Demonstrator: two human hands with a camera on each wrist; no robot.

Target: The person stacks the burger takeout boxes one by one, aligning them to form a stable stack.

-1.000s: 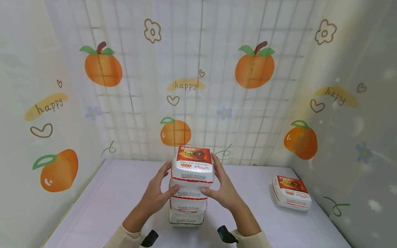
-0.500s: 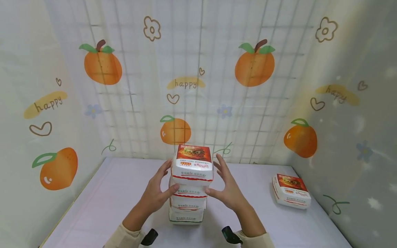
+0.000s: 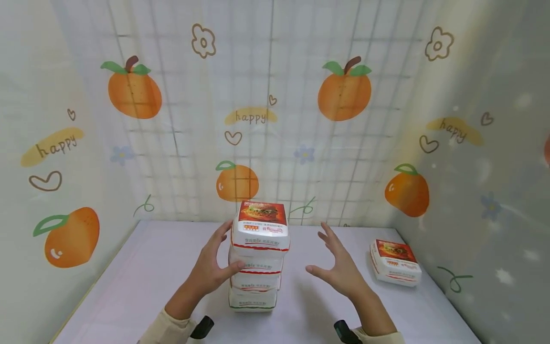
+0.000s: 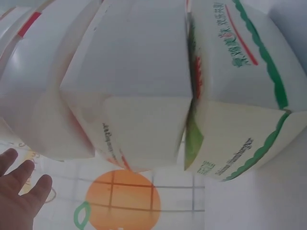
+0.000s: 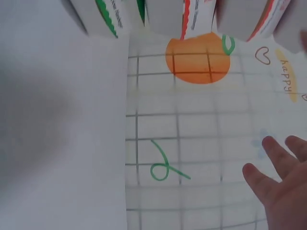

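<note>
- Stack of burger boxes [image 3: 257, 258] stands at centre of the frame on the white worktop [image 3: 142, 272], four high; top box [image 3: 260, 226] has a red burger photo on its lid, sits a bit askew vs. the ones below.
- Left hand [image 3: 210, 265] at the stack's left side: thumb lies on the front of the second box down, fingers straight & upright along the side of the top box. Grip relaxed, not curled round anything.
- Right hand [image 3: 339, 265] right of centre, well apart from the stack, palm facing it, fingers spread & straight; grip open, holds nothing.
- Single burger box [image 3: 394, 262] lies alone at lower right of the frame, near the right wall, same red lid.
- Left wrist view: box sides fill the frame at close range, green & red wavy trim; fingertips [image 4: 21, 179] at lower left, not touching them.
- Right wrist view: box bottoms along the top edge, fingertips [image 5: 273, 158] at lower right, in open air.
- Backdrop [image 3: 343, 91]: grid-pattern sheet w/ oranges, hearts, "happy" lettering.
</note>
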